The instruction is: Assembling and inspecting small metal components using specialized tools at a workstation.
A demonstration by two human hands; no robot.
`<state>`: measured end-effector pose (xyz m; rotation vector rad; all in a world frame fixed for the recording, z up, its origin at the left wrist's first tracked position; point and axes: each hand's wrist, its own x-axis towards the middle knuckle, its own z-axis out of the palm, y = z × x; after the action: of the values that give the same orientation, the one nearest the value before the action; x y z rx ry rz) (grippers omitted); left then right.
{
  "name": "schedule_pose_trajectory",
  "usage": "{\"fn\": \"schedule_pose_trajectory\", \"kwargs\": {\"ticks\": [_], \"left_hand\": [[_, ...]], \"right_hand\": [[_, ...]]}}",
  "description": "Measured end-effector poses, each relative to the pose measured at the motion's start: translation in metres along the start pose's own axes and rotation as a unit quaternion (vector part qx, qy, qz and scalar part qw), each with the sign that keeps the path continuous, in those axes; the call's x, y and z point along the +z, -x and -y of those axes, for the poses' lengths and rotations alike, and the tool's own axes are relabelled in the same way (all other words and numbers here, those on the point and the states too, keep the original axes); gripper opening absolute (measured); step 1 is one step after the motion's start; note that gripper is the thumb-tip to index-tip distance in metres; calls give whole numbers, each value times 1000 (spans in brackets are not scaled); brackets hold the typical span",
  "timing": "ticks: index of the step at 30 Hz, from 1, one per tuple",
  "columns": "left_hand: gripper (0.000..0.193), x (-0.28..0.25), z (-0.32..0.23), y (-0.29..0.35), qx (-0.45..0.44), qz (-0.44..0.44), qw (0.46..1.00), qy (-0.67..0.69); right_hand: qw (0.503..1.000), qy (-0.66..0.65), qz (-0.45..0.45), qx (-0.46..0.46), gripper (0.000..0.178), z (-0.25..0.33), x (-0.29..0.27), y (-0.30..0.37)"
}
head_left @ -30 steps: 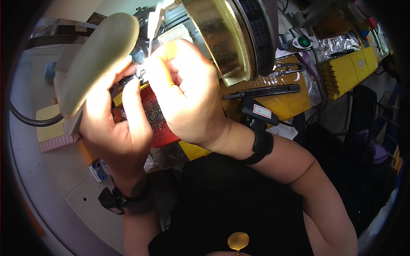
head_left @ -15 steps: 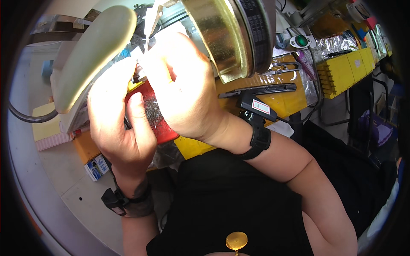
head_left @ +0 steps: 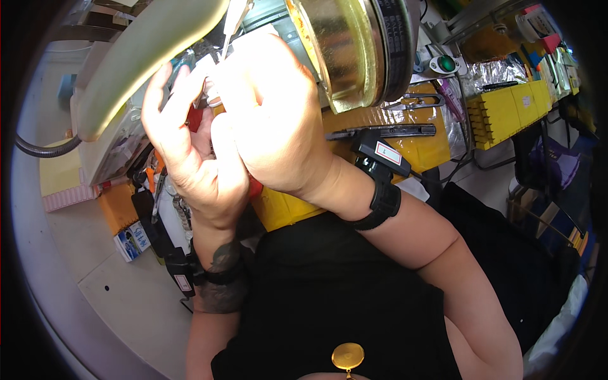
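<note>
Under glaring light, my right hand (head_left: 272, 114) is closed, with its fingertips bunched below a thin pointed rod on a white holder (head_left: 234, 19). Whatever it grips is lost in the glare. Beside it, my left hand (head_left: 190, 139) has its fingers apart and partly stretched upward, next to a small pale piece (head_left: 206, 66) near the right fingertips. Part of the left thumb side is covered by the right hand. Beneath both hands lies a red tray (head_left: 254, 188), mostly hidden. A black strap with a small box is on each wrist.
A large yellowish glass cylinder (head_left: 342, 54) looms right of my hands, and a pale curved shade (head_left: 152, 63) leans at left. On an amber mat lie a black slim tool (head_left: 405, 131) and tweezers (head_left: 421, 99). Further right are a green button (head_left: 446, 63) and a yellow box (head_left: 513, 107).
The left hand has turned and its fingers have spread from a pinch near the small piece. The red tray with its metal scraps is now mostly covered. The right hand stays nearly in place.
</note>
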<state>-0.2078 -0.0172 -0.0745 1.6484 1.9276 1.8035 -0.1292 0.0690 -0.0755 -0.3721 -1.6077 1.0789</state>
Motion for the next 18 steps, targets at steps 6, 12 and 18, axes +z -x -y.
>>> {"fn": "schedule_pose_trajectory", "kwargs": {"ticks": [6, 12, 18], "left_hand": [[58, -6, 10, -1, -21, 27, 999, 40], [73, -17, 14, -4, -30, 51, 996, -70], [67, -42, 16, -4, 1, 89, 982, -165]], "right_hand": [[1000, 21, 16, -9, 17, -1, -5, 4], [999, 17, 28, 5, 20, 4, -5, 3], [996, 72, 25, -48, 10, 4, -8, 2]]}}
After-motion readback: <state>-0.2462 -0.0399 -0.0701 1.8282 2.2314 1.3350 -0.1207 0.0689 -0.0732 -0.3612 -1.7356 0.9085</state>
